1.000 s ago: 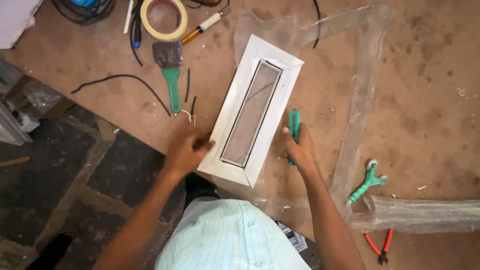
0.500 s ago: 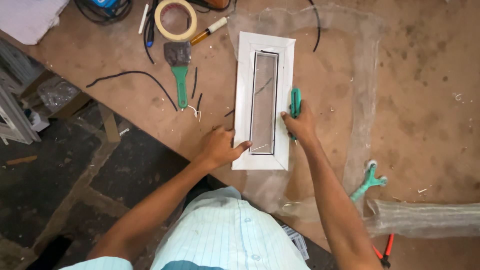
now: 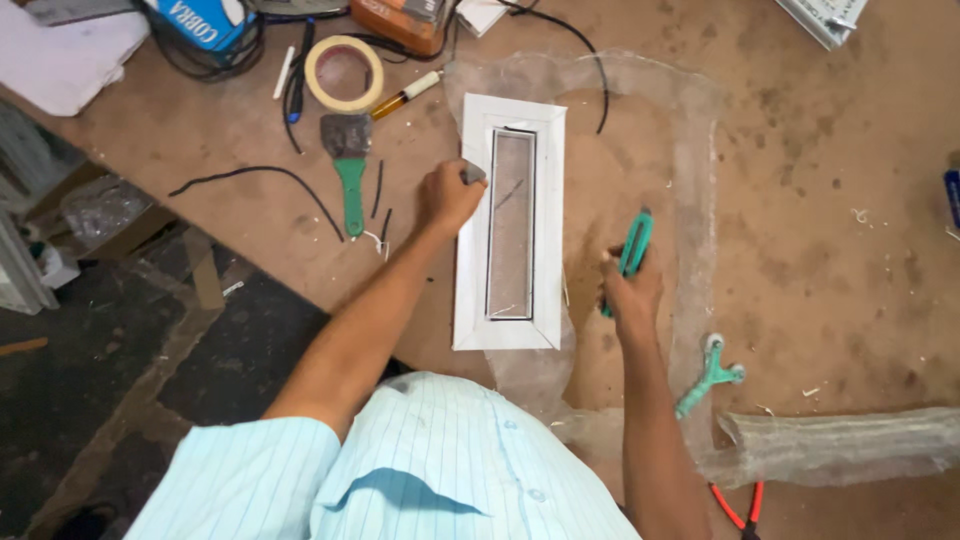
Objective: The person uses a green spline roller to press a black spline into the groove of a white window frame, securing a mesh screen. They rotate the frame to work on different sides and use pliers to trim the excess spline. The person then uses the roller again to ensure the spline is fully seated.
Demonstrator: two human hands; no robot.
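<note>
A narrow white window frame (image 3: 473,270) with a mesh-covered opening lies lengthwise on a brown workbench (image 3: 820,200), over a sheet of clear mesh (image 3: 690,130). My left hand (image 3: 447,196) rests on the frame's left rail, fingers curled, thumb pressing at the inner edge. To the right of the frame, off its edge, my right hand (image 3: 630,290) is closed around a green-handled tool (image 3: 634,246) that points away from me.
A green-handled scraper (image 3: 347,165), a roll of tape (image 3: 344,72), a marker (image 3: 405,95) and black cords lie at the bench's far left. A green tool (image 3: 708,378), a rolled mesh (image 3: 850,440) and red-handled pliers (image 3: 738,505) lie at the near right. The bench edge drops to dark floor on the left.
The frame has turned from slanted to straight. My left hand moved up from the frame's near corner to its left rail. My right hand with the green tool drew away from the frame.
</note>
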